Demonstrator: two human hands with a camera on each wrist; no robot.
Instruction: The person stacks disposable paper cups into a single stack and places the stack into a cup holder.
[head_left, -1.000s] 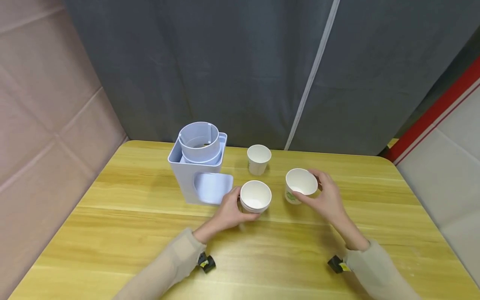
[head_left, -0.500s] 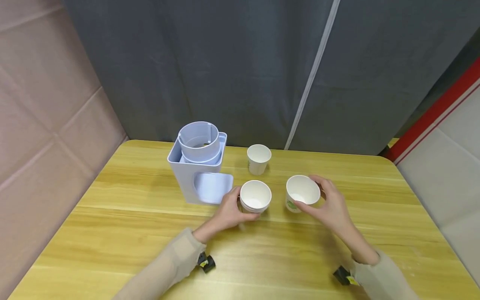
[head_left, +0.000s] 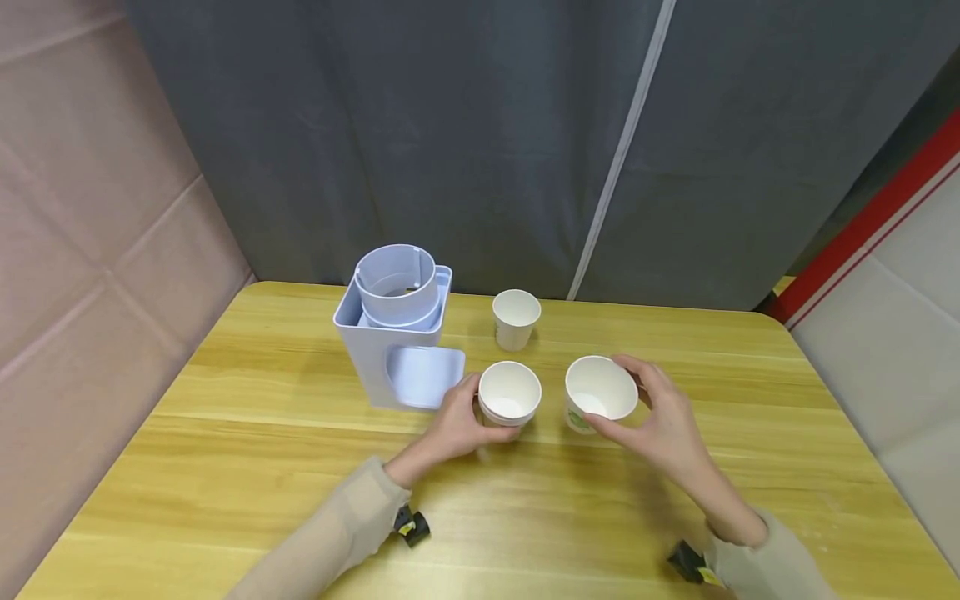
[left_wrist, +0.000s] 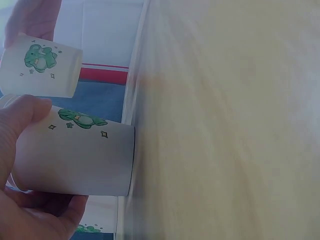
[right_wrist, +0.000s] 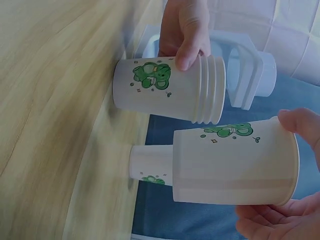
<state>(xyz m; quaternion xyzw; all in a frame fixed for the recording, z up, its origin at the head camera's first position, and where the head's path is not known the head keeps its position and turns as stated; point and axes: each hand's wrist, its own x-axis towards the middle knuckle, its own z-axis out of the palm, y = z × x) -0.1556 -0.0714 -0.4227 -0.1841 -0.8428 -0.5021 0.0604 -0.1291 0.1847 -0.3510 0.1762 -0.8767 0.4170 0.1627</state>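
Near the middle of the table, my left hand (head_left: 459, 423) grips a short stack of nested white paper cups (head_left: 510, 392); the stack stands upright with its base on the table. To the right, my right hand (head_left: 660, 421) pinches a single paper cup (head_left: 600, 388) near its rim between thumb and fingers. That cup (right_wrist: 230, 162) is held up off the table in the right wrist view, its green cartoon print showing. Behind the two hands stands another paper cup (head_left: 515, 320), touched by neither.
A pale blue plastic holder (head_left: 375, 358) with a round tube (head_left: 397, 287) on top stands left of the stack. The wooden table (head_left: 262, 467) reaches back to a dark grey curtain (head_left: 450, 150). A light wall panel (head_left: 915, 333) edges the right side.
My right hand has moved its cup toward me, and lately a little left toward the stack. The left hand and its stack have stayed in place.
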